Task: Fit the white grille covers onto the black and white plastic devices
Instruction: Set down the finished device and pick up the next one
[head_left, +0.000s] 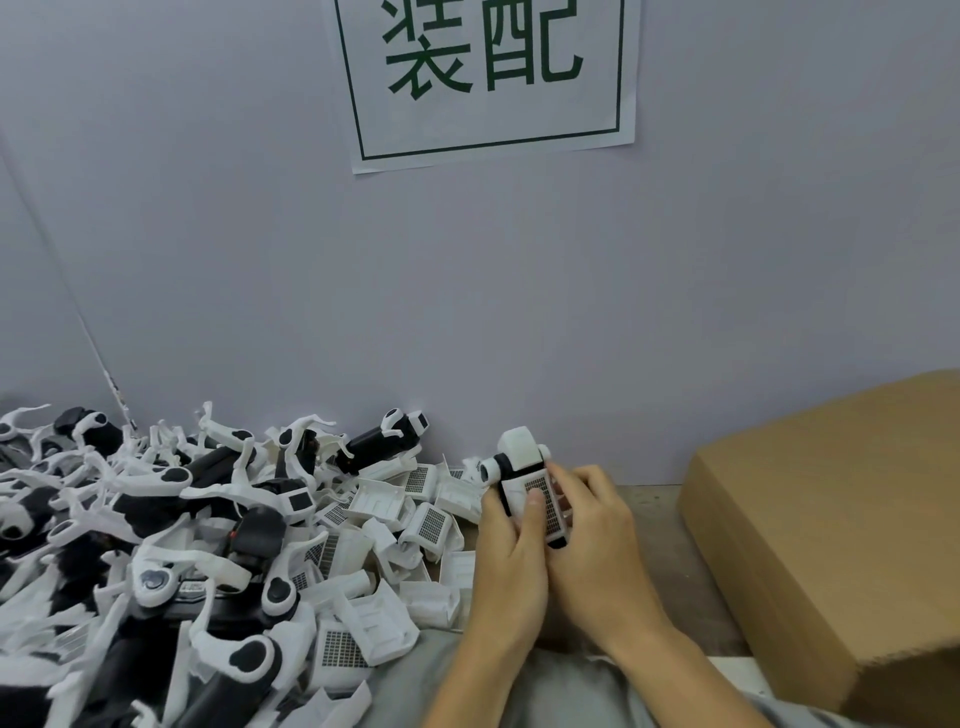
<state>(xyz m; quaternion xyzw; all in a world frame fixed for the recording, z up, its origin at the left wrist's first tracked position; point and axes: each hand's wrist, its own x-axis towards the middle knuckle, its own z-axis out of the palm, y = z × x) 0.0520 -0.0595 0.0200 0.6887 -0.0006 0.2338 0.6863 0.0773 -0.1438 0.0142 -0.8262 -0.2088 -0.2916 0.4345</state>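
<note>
At the centre of the counter (657, 506), just in front of the wall: one black and white plastic device (514, 470), held upright off the surface between two hands. Left hand (511, 558): fingers curled round the device's left side, thumb laid flat on the white grille cover (545, 506) seated on the device's face. Right hand (597, 540): fingers wrapped round the right side of the same device, knuckles toward the camera. The two hands touch one another below the device.

Left half of the counter: a deep heap of unfinished devices (156, 530), black bodies with white curved arms, tangled and overlapping, reaching to the wall corner. One long black-bodied unit (387, 439) lies on top at the rear of the heap, against the wall.

Between the heap and the hands: a loose pile of white grille covers (410, 519), some grid-side up, some showing the ribbed underside, tilted at various angles.

Right side: a brown cardboard box (831, 530), flaps shut, standing near the wall and well apart from the heap.

Surface: worn, dull brownish-grey, visible in a narrow strip between the hands and the box.

Room: plain pale grey-lilac wall (467, 286) directly behind the counter; fixed to it, a white paper sign (488, 78) with a green border and two large green Chinese characters.
</note>
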